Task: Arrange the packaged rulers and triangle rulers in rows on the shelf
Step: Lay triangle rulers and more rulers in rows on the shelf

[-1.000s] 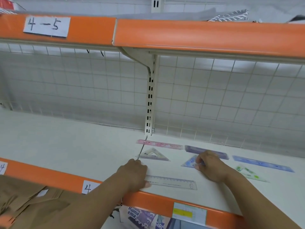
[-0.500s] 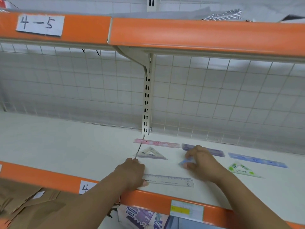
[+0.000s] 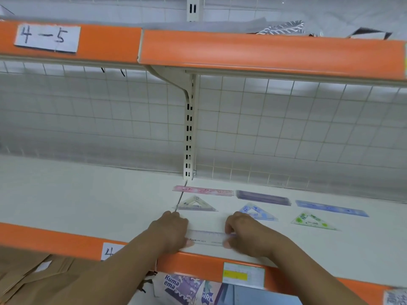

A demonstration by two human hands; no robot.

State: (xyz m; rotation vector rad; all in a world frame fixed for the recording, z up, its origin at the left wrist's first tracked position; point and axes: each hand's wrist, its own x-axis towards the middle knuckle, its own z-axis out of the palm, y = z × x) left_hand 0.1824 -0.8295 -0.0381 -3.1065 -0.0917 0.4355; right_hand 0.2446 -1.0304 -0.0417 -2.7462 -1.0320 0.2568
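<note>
Ruler (image 3: pixel 208 238) on shelf (image 3: pixel 88 205) between left hand (image 3: pixel 170 232), right hand (image 3: pixel 250 235)

Four straight rulers on the shelf (image 3: pixel 88 199): one pink ruler (image 3: pixel 203 191), one purple ruler (image 3: pixel 263 197), one blue ruler (image 3: pixel 331 208), one clear ruler (image 3: pixel 208 238). Three triangle rulers: one pale triangle (image 3: pixel 195 204), one blue triangle (image 3: pixel 256 212), one green triangle (image 3: pixel 312 221). Two hands, left hand (image 3: pixel 170 233) and right hand (image 3: pixel 248 233), one at each end of the clear ruler. Two handwritten labels: "4-5" label (image 3: pixel 47 38), "4" label (image 3: pixel 109 252).

Left hand (image 3: pixel 170 232), right hand (image 3: pixel 248 235) palms down (fingers curled), each pinching 1 end of clear ruler (image 3: pixel 208 237).
</note>
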